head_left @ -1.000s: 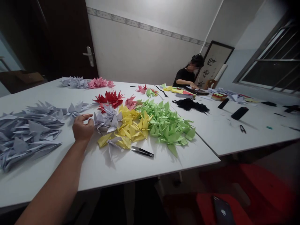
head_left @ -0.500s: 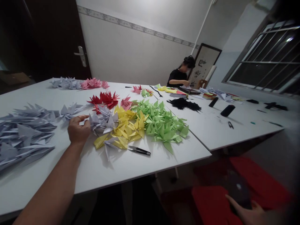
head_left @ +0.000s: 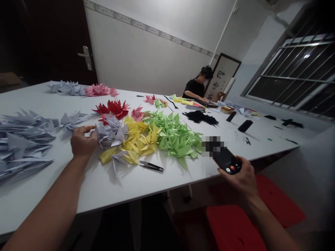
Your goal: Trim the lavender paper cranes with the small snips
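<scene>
I've got my 2 hands well apart. The right hand (head_left: 242,177) is wrapped around a black, rectangular, glass-faced smartphone (head_left: 227,161), thumb along 1 side, tilted up beside the white, flat-topped table (head_left: 110,198) near its front edge. The left hand (head_left: 83,141) sits curled against the pale lavender, pointed folded-paper pieces (head_left: 111,130); whether its fingertips pinch any paper, I can't tell.

I judge the smartphone light enough for 1 hand but stiff, smooth and likely slippery, with glass that could crack; the long side edges look like the safe grip, clear of the screen. The paper looks feather-light, thin and crisp, easily crushed, so I'd pinch it softly at a thick fold.

Writing now: I see round buttons on the screen, 1 of them red, but the captions are too small and the top is pixelated. Bold black characters stand on the dark-framed white calligraphy panel (head_left: 221,76), too unclear for me to read. No brand shows.
</scene>
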